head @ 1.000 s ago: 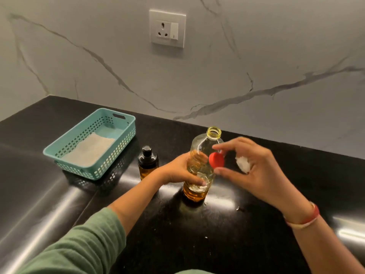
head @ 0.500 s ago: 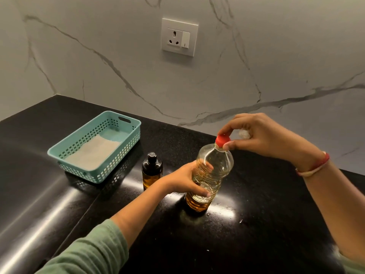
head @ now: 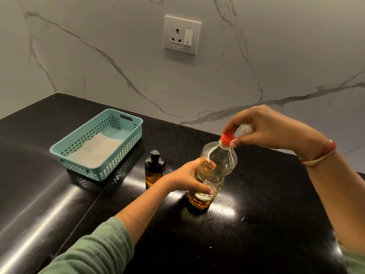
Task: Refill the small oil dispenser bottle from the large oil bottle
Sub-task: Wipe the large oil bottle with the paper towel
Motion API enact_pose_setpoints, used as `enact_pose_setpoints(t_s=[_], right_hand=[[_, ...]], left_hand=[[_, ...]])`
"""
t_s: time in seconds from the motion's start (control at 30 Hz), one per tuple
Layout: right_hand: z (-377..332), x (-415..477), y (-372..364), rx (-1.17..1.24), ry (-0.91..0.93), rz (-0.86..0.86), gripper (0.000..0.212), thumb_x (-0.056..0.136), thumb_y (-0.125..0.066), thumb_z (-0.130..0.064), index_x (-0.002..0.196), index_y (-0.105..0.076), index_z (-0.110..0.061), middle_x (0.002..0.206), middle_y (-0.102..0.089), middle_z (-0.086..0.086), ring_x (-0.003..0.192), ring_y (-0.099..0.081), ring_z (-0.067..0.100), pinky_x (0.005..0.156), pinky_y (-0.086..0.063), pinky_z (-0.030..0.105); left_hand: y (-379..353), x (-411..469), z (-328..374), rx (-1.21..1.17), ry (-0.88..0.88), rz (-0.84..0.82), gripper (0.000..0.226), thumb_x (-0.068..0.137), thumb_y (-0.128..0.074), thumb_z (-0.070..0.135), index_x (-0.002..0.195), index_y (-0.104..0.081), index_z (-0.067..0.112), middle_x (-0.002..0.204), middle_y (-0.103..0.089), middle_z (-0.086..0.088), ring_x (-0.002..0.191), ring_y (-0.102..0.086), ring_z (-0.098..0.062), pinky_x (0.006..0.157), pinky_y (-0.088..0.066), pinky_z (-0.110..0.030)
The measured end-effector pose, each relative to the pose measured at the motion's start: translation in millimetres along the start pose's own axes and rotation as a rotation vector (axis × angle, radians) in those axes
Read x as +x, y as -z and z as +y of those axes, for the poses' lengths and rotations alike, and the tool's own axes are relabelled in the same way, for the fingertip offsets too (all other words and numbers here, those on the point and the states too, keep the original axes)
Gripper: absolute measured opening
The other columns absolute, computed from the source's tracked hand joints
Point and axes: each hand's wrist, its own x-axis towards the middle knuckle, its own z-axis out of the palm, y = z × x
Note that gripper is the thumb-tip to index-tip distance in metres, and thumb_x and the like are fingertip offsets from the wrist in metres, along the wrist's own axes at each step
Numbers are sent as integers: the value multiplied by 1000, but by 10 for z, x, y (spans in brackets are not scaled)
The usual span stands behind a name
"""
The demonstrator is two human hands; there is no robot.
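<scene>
The large clear oil bottle (head: 217,165) stands upright on the black counter (head: 256,224), with amber oil only in its lowest part. My left hand (head: 189,177) wraps around its ribbed middle. A red cap (head: 227,139) sits on its neck, and the thumb and fingers of my right hand (head: 262,128) pinch that cap from above. A crumpled white tissue (head: 245,128) is tucked in the same palm. The small dark dispenser bottle (head: 154,169), with a black top and amber oil inside, stands just left of the large bottle, untouched.
A teal perforated basket (head: 98,147) with a white cloth lying in it sits at the back left of the counter. A marble wall with a socket and switch plate (head: 182,34) rises behind. A counter seam runs diagonally at the left.
My right hand brought the red cap from beside the bottle up onto its open neck and now grips it there. My left hand kept its hold on the bottle.
</scene>
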Motion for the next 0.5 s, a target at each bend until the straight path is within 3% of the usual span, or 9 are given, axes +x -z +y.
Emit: enact_pose_setpoints(t_s=[0.17, 0.5], right_hand=[[-44, 52, -20, -89, -23, 33, 33, 72, -76, -36, 100, -72, -19, 92, -68, -8, 86, -62, 6, 82, -53, 28], [-97, 68, -24, -157, -91, -11, 33, 76, -74, -35, 105, -71, -20, 98, -66, -6, 92, -60, 10, 85, -51, 28]], left_hand=[[12, -11, 17, 0, 1, -5, 73, 71, -84, 6, 132, -47, 20, 124, -61, 3, 114, -60, -6, 88, -49, -15], [5, -13, 22, 10, 4, -8, 73, 72, -83, 5, 133, -47, 19, 125, -61, 1, 116, -59, -8, 90, -47, -16]])
